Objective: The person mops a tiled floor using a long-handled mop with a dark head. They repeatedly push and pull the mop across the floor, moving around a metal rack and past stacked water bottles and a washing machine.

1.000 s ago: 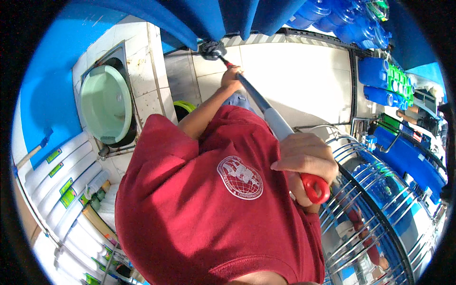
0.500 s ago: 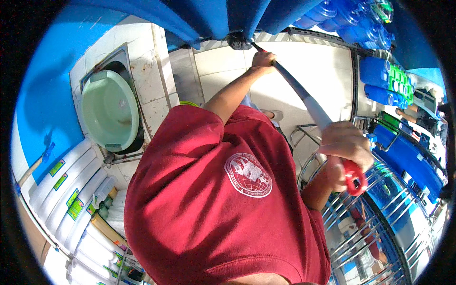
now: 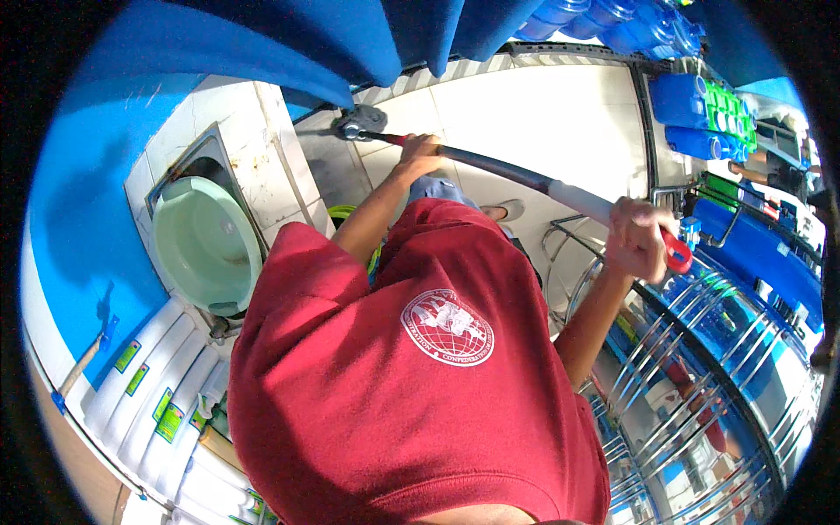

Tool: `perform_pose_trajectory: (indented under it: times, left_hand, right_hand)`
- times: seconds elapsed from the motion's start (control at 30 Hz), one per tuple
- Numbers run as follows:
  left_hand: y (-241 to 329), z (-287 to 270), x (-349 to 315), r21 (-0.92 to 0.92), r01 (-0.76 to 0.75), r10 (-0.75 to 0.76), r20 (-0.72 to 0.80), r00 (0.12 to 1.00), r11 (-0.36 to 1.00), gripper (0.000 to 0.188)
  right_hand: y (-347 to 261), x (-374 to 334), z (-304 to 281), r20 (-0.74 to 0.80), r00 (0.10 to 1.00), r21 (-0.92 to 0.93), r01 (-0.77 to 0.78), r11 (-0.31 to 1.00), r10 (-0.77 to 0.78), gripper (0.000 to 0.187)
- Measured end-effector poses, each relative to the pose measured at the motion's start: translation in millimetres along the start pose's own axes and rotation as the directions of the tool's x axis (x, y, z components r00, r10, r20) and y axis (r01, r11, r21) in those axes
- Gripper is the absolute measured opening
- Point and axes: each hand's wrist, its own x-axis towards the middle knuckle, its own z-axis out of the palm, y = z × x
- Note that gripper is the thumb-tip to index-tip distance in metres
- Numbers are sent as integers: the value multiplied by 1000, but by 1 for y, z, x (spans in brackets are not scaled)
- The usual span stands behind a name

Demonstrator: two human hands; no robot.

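Observation:
Both my hands are closed around a long mop handle (image 3: pixel 507 171) that slants from the upper left down to the right. My left hand (image 3: pixel 420 157) grips it low, near the red collar by the head. Over by the wire rack, my right hand (image 3: pixel 641 241) wraps the upper end, just short of the red loop tip. The dark grey mop head (image 3: pixel 363 117) lies on the tile floor (image 3: pixel 542 114) below the blue curtain (image 3: pixel 332 35), beside the tiled ledge. My sandalled foot (image 3: pixel 503 211) stands on the tiles to the right of the mop head.
A pale green basin (image 3: pixel 206 254) sits in the metal sink (image 3: pixel 223 149) at left. White cylinders (image 3: pixel 140 376) lean at lower left. Metal wire racks (image 3: pixel 700 376) stand close at my right. Blue water jugs (image 3: pixel 647 39) line the far right. Something yellow-green (image 3: pixel 339 213) shows beside my left forearm.
The mop head has swept left and nearer, from under the curtain toward the tiled ledge. My left hand moved with it, and my right hand shifted slightly up as the handle turned flatter.

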Motion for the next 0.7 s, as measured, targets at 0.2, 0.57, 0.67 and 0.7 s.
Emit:
perform_pose_trajectory:
  times: [0.2,0.57,0.67,0.7]
  left_hand:
    - [17,15,23,-29,172,-173,-61,983,985,20]
    - [108,22,116,-355,-490,265,-525,809,796,9]
    - [146,35,180,-264,-399,387,-97,917,878,10]
    - [160,47,203,-301,-361,359,-62,931,883,10]
  right_hand:
    - [-21,25,12,21,992,225,-126,966,125,22]
    - [-72,55,66,488,872,-163,126,979,-31,18]
    - [-56,60,50,420,907,-348,174,921,-12,23]
    - [-47,61,40,399,916,-413,211,886,-32,27]
